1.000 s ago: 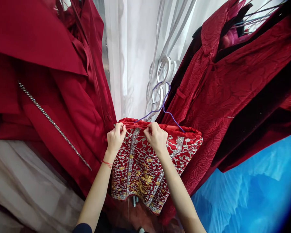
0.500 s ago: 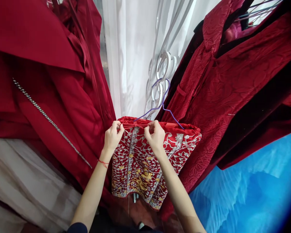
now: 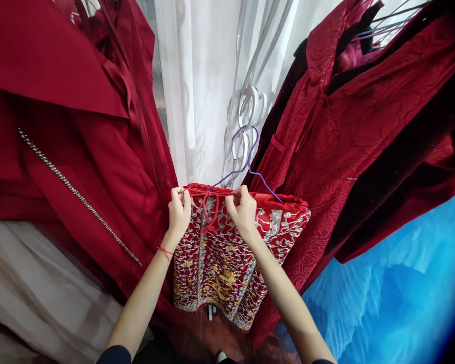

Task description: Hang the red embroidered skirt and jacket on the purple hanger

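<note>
A red skirt [image 3: 220,268] with silver and gold embroidery hangs from a thin purple wire hanger [image 3: 249,164]. Its shiny red waistband [image 3: 288,199] is gathered along the top. At the front, a loop of red drawstring [image 3: 211,222] dangles below the band. My left hand [image 3: 179,208] pinches the waistband at its left end, fingers closed. To the right of the drawstring loop, my right hand [image 3: 242,208] is closed too, thumb and forefinger pinching the band's front edge. Whether some cord is also between my fingers I cannot tell.
Dark red garments [image 3: 98,151] with a beaded trim [image 3: 79,197] hang close on the left. Textured red clothing [image 3: 349,136] hangs on the right, above bright blue fabric [image 3: 394,293]. Behind the skirt are a white curtain [image 3: 208,91] and white scrolled metalwork [image 3: 247,108].
The drawstring, earlier stretched straight between my hands, now droops in a loop at the front. My hands stay at the waistband. The view has shifted slightly.
</note>
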Action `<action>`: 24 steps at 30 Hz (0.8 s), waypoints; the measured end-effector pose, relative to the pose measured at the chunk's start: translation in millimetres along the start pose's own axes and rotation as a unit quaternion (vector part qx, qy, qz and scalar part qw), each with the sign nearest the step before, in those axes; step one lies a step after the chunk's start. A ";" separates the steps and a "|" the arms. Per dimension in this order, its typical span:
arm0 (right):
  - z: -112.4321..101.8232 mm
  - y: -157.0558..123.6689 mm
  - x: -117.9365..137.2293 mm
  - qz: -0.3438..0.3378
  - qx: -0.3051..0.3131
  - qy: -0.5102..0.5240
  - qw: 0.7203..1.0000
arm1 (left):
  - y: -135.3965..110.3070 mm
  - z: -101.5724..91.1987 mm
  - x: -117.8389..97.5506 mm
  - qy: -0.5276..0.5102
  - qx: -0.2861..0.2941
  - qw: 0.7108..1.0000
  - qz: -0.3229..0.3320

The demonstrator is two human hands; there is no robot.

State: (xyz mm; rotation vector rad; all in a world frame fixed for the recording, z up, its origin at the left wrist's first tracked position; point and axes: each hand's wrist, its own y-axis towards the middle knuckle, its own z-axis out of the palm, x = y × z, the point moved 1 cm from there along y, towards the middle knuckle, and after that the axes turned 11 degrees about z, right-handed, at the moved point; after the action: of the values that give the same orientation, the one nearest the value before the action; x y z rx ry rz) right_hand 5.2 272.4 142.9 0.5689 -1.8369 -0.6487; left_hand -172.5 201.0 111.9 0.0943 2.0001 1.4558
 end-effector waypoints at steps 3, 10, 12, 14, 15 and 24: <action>-13.1 4.5 -10.7 -0.031 0.038 -0.063 0.997 | 2.6 -18.1 22.3 0.132 0.092 0.982 0.098; -23.2 8.5 -9.6 -0.078 0.044 -0.144 0.986 | 12.6 -47.9 42.8 0.222 0.155 0.938 0.215; -24.6 10.1 -8.8 -0.084 0.042 -0.152 0.984 | 16.5 -49.9 41.5 0.231 0.159 0.934 0.221; -26.6 11.0 -9.3 -0.085 0.042 -0.159 0.983 | 19.3 -52.0 40.8 0.242 0.168 0.928 0.230; -27.7 11.0 -9.8 -0.084 0.040 -0.163 0.982 | 20.1 -53.3 40.8 0.246 0.172 0.924 0.235; -30.7 8.5 -7.5 -0.076 0.039 -0.162 0.983 | 21.1 -60.7 38.8 0.257 0.177 0.915 0.256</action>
State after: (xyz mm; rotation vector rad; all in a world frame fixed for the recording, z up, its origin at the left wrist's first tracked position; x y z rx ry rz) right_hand 35.8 278.5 152.6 0.6929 -2.1440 -0.8117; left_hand -242.2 175.2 122.7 0.4653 2.8206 1.5107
